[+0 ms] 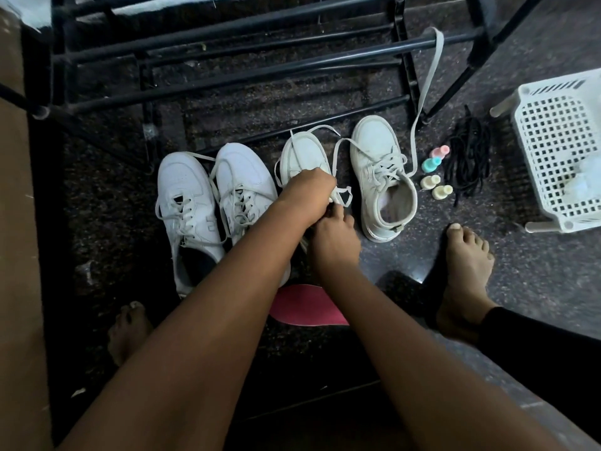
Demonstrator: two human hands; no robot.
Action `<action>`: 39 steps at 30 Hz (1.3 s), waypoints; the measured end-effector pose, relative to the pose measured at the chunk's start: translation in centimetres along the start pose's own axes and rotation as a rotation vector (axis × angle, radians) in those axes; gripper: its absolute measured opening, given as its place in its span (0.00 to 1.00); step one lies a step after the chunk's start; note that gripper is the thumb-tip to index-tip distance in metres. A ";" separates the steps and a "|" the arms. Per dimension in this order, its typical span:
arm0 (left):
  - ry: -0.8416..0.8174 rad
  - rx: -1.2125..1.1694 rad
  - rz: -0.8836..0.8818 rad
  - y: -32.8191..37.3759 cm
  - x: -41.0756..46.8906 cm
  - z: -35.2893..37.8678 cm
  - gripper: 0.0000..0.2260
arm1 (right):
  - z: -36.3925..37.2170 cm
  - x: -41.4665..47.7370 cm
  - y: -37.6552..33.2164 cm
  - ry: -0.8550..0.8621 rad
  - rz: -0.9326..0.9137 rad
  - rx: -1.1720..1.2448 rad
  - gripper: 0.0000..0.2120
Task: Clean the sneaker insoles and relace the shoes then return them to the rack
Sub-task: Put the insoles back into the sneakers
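Relacing looks about midway. In the middle of the frame the left hand (309,190) and right hand (335,237) meet over the third sneaker (300,153), fingers curled, both pinching its pale lace (346,193); the fourth sneaker (380,177) just right of it trails a loose lace end up to the rack (227,79) at the top; the white pair (187,190) at left looks laced but untied; nothing is on the rack yet. Counted: four sneakers on the floor; one pink insole (305,309) below the hands; four small bottles (432,164); one bundle of black laces (468,154); one white basket (553,151) at right.
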State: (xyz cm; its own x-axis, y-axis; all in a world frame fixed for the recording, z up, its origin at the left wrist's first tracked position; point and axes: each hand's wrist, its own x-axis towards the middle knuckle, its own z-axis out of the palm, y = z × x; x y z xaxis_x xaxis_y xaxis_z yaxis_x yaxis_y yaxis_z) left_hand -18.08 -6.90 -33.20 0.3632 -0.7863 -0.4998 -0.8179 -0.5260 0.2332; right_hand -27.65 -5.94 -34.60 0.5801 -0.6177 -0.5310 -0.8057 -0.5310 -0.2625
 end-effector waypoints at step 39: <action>0.048 -0.115 -0.058 0.3 -0.4 0.9 0.08 | 2.2 4.1 27.0 0.341 0.196 -0.349 0.20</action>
State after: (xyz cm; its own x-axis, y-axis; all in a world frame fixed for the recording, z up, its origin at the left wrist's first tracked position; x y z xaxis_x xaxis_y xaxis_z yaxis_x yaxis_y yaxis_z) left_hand -18.86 -6.45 -33.68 0.4321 -0.7665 -0.4752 -0.7389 -0.6030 0.3007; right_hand -47.25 -21.50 -45.65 0.4755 -0.8475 -0.2359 -0.8487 -0.5125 0.1306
